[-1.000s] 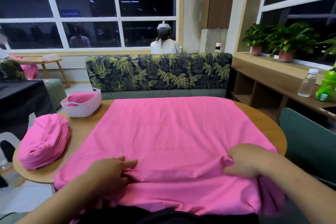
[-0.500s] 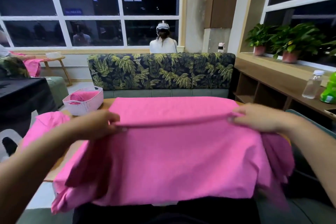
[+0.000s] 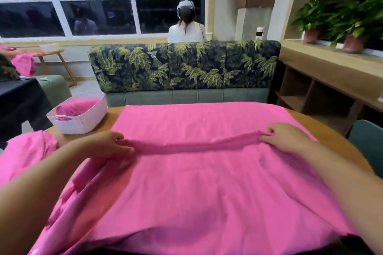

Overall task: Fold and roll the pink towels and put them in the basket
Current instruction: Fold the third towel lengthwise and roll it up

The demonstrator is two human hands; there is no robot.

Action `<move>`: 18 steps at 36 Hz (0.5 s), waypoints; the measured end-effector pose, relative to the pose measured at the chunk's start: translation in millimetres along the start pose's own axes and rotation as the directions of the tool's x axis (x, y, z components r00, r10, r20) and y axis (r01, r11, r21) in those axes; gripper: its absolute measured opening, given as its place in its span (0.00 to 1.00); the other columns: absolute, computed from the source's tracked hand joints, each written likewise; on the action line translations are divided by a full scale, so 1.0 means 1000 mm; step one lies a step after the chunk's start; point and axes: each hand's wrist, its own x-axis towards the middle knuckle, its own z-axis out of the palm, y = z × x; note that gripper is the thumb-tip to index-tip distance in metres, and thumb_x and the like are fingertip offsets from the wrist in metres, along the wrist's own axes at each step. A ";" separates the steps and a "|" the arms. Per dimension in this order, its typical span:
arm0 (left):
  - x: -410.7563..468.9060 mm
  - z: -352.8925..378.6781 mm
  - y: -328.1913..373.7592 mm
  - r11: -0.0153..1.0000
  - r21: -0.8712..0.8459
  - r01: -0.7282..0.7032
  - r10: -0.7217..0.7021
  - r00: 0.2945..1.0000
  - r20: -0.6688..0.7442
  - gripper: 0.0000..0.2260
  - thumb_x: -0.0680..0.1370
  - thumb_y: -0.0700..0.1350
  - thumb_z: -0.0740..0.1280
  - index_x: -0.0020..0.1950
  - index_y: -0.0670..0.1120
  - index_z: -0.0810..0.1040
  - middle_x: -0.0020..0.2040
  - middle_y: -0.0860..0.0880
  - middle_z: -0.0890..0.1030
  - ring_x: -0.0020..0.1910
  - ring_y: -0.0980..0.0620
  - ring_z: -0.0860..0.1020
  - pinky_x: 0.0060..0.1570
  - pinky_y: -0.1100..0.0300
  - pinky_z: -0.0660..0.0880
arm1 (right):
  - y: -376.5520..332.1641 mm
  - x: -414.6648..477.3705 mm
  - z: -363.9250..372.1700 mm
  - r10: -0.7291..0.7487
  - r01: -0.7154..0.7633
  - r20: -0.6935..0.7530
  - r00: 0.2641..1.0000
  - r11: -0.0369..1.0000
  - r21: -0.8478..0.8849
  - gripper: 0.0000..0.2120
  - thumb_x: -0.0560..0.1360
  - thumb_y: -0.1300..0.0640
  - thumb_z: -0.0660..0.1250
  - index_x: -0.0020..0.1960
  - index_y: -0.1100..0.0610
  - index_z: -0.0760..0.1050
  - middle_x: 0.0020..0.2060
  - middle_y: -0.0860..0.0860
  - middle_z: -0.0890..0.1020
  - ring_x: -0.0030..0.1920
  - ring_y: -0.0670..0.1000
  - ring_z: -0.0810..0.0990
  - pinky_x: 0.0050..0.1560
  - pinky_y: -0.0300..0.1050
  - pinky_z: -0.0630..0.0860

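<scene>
Near hem carried farther forward; left hand (image 3: 103, 145) and right hand (image 3: 286, 138) fingers pinch the pink towel (image 3: 207, 182)

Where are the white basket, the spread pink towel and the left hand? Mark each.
white basket (image 3: 81, 123), head view, front wall.
spread pink towel (image 3: 207, 182), head view, middle of the cloth.
left hand (image 3: 106, 144), head view, back of the hand.

The towel (image 3: 196, 182) hides most of the table (image 3: 335, 141); the pile (image 3: 27, 151) is cut off at the frame's left edge.
</scene>
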 end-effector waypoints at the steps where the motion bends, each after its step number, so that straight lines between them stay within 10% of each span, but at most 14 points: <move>1: 0.002 -0.005 -0.003 0.997 -0.072 -0.011 0.013 1.000 0.026 0.28 0.69 0.74 0.71 0.50 0.50 0.81 0.46 0.53 0.84 0.47 0.52 0.80 0.54 0.53 0.77 | 0.002 0.005 -0.001 -0.002 0.003 -0.006 1.000 1.000 0.022 0.25 0.77 0.35 0.69 0.37 0.55 0.69 0.33 0.49 0.76 0.37 0.52 0.75 0.40 0.52 0.72; 6: 0.014 -0.052 0.002 0.914 -0.395 -0.087 0.106 0.994 0.027 0.13 0.68 0.56 0.77 0.43 0.47 0.87 0.43 0.53 0.84 0.47 0.50 0.79 0.50 0.60 0.73 | 0.008 0.043 -0.034 -0.030 0.017 0.106 0.994 0.993 0.119 0.22 0.78 0.44 0.72 0.34 0.54 0.69 0.32 0.47 0.75 0.38 0.53 0.75 0.39 0.50 0.68; 13: 0.074 -0.138 0.050 0.950 -0.312 -0.026 0.107 0.964 0.244 0.08 0.72 0.41 0.73 0.50 0.42 0.86 0.48 0.41 0.87 0.47 0.41 0.86 0.52 0.57 0.80 | -0.009 0.119 -0.094 -0.007 -0.063 0.467 0.884 0.989 0.135 0.14 0.77 0.54 0.73 0.35 0.57 0.75 0.33 0.47 0.77 0.35 0.48 0.74 0.42 0.48 0.71; 16: 0.135 -0.144 0.059 0.949 -0.310 0.063 0.008 0.975 0.222 0.10 0.71 0.47 0.74 0.49 0.43 0.87 0.47 0.40 0.87 0.46 0.38 0.86 0.52 0.46 0.82 | -0.023 0.181 -0.074 0.134 -0.137 0.292 0.947 0.990 -0.009 0.12 0.75 0.47 0.68 0.45 0.55 0.84 0.46 0.48 0.86 0.51 0.53 0.84 0.56 0.50 0.79; 18: 0.189 -0.113 0.063 0.974 -0.208 0.090 -0.121 0.982 -0.144 0.14 0.74 0.56 0.72 0.46 0.45 0.83 0.46 0.43 0.86 0.45 0.40 0.84 0.50 0.47 0.81 | -0.033 0.213 -0.028 0.241 -0.245 -0.099 0.966 0.969 -0.029 0.10 0.79 0.49 0.62 0.51 0.53 0.81 0.53 0.54 0.83 0.57 0.60 0.81 0.58 0.54 0.76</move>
